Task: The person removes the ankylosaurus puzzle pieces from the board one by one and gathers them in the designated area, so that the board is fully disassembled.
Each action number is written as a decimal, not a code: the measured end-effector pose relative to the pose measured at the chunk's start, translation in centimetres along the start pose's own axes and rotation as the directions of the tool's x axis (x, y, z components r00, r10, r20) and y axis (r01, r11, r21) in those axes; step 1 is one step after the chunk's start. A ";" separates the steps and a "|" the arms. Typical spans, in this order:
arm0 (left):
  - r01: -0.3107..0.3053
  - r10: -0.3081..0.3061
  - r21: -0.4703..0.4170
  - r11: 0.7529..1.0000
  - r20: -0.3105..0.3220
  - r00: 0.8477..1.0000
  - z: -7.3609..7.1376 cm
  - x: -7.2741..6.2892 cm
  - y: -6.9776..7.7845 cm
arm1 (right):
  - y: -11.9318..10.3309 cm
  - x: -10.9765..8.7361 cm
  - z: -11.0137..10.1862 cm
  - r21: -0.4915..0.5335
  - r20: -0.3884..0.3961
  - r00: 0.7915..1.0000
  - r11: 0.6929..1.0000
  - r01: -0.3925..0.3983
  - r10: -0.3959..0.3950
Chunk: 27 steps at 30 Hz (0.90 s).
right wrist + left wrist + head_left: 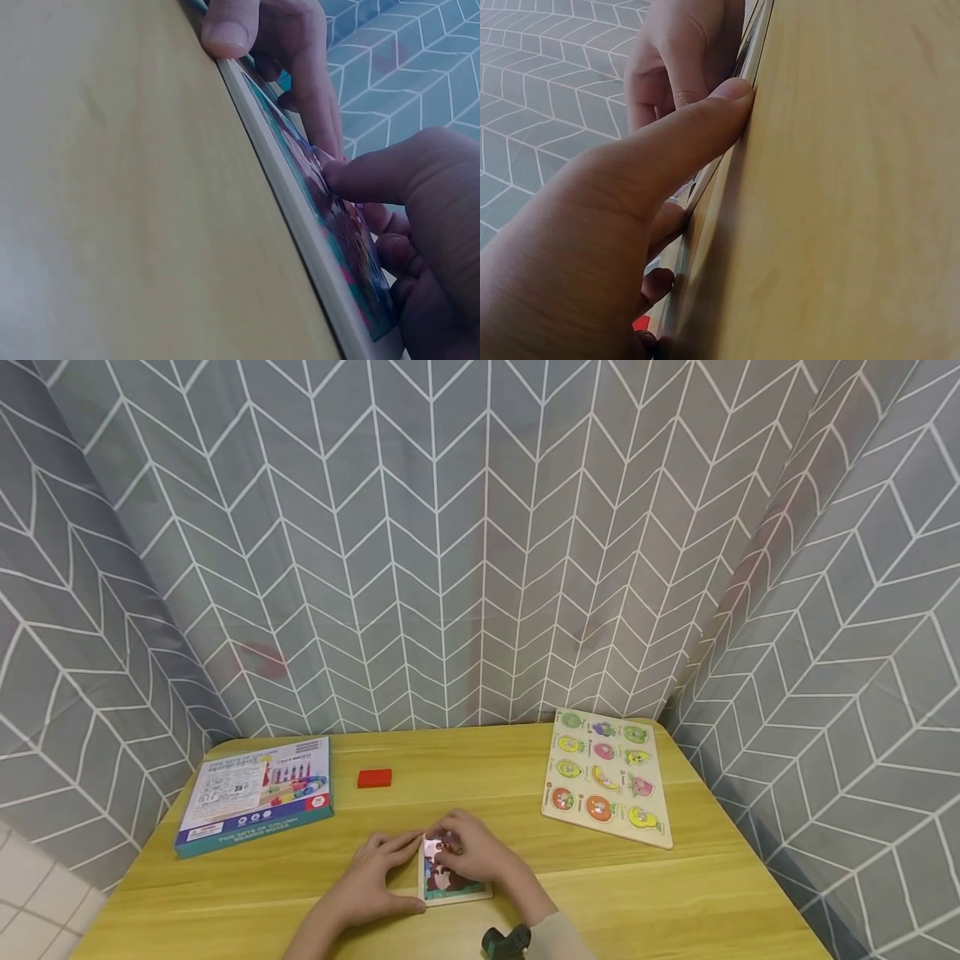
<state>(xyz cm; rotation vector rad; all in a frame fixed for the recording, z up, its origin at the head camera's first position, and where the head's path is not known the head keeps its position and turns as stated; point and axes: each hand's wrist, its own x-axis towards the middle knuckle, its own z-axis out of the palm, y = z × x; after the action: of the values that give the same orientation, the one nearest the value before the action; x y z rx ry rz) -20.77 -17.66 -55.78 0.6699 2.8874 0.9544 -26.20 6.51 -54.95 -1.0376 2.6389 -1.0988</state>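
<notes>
In the head view a small wooden picture puzzle (453, 897) with a pale frame lies flat near the table's front. My left hand (372, 878) is spread along its left side, thumb at the near corner and index finger at the far one. The left wrist view shows the left thumb (731, 88) stretched along the frame's edge. Over the picture, my right hand (477, 853) bends its fingers and pinches a light puzzle piece (432, 850) at the far left corner. In the right wrist view the right thumb (346, 176) meets the picture (341, 225); the other fingertips are partly hidden.
A red block (374, 778) lies beyond the hands. To the left is a flat toy box (258, 793) printed with beads. A wooden fruit puzzle board (606, 777) lies at the right. Patterned grey curtain (450, 543) hangs along the table's back and sides.
</notes>
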 end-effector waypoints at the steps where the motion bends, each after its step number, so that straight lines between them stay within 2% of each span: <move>1: 0.001 -0.001 -0.002 1.000 0.001 1.000 0.0 0.0 0.0 | 0.0 0.0 0.0 -0.003 0.000 1.000 1.000 0.002 -0.002; 16: -0.021 0.021 -0.006 1.000 0.007 1.000 -0.2 0.1 0.3 | -0.1 -0.2 -0.4 0.001 -0.003 1.000 1.000 0.028 -0.028; 27: -0.010 0.010 -0.006 1.000 0.005 1.000 -0.2 -0.1 0.4 | 0.0 -0.2 -0.2 -0.009 -0.007 1.000 1.000 0.024 -0.024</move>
<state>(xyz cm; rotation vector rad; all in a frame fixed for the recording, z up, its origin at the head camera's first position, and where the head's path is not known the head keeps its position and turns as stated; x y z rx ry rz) -20.55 -17.48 -55.39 0.6861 2.8781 0.9613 -26.09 6.77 -54.91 -1.0715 2.6464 -1.0984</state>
